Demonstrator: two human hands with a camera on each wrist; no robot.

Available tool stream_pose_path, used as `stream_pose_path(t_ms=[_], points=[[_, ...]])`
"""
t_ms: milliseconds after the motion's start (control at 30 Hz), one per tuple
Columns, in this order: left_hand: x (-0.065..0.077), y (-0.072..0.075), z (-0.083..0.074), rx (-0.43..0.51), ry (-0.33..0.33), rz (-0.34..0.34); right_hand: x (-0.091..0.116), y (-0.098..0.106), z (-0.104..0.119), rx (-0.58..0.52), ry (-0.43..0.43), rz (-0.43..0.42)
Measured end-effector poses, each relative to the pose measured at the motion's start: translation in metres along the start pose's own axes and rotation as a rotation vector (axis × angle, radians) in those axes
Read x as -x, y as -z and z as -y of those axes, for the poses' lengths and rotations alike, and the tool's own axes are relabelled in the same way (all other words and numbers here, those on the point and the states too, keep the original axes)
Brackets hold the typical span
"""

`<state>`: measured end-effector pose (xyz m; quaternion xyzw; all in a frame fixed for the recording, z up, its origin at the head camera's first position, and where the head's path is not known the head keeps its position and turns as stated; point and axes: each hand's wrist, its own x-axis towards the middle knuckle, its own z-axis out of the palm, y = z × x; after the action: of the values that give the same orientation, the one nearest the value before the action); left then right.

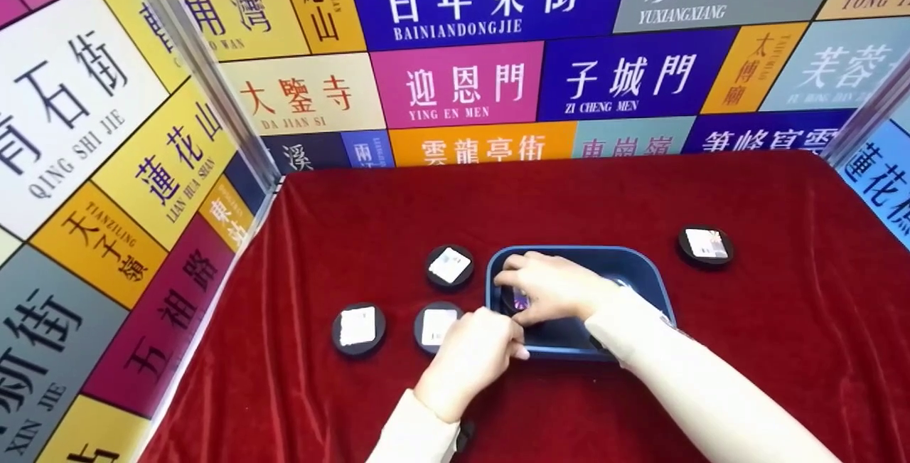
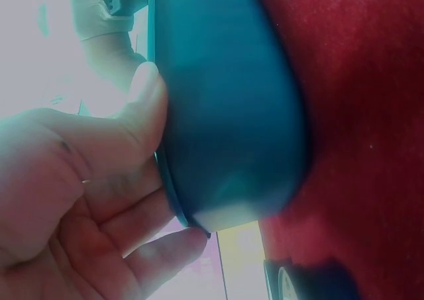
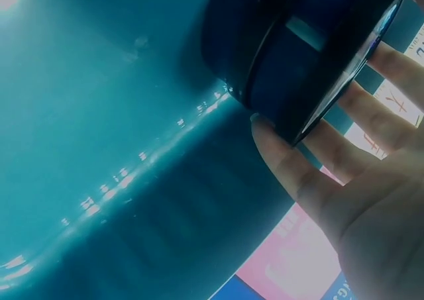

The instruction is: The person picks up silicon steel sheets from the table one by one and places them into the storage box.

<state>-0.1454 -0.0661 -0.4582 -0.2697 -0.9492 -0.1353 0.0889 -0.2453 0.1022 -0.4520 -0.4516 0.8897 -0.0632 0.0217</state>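
A blue plastic basin [image 1: 579, 249] with rounded corners stands on the table. My left hand [image 1: 470, 358] grips its rim at the near left corner; in the left wrist view the thumb [image 2: 147, 98] lies against the outer wall. Inside the basin's left end, my right hand [image 1: 553, 286] holds a round black container [image 1: 521, 300] with a shiny picture on its face. The right wrist view shows the fingers along the edge of that container [image 3: 298, 68], close to the basin wall [image 3: 132, 214].
Similar round black containers with pale labels lie around the basin: one at the back left [image 1: 450, 267], one at far left [image 1: 358, 329], one partly behind my left hand [image 1: 435, 326], and one at right [image 1: 705, 245]. Red cloth [image 1: 569, 406] covers the table; printed panels [image 1: 462, 86] stand behind.
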Motion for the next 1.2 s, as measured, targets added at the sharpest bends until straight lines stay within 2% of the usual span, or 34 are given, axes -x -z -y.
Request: stream_pose_path(t_ms=[300, 700, 1000, 1200], points=[[-0.001, -0.001, 0.001, -0.005, 0.003, -0.002, -0.002, -0.002, 0.000, 0.012, -0.035, 0.044], [-0.001, -0.001, 0.001, 0.000, 0.006, 0.015, 0.000, -0.005, 0.001, -0.004, -0.052, 0.045], [-0.001, -0.001, 0.000, 0.016, 0.008, 0.009, 0.004, -0.004, -0.007, -0.055, -0.079, 0.006], [-0.001, -0.001, 0.000, 0.044, 0.028, 0.029, 0.011, 0.000, -0.012, -0.108, -0.105, -0.029]])
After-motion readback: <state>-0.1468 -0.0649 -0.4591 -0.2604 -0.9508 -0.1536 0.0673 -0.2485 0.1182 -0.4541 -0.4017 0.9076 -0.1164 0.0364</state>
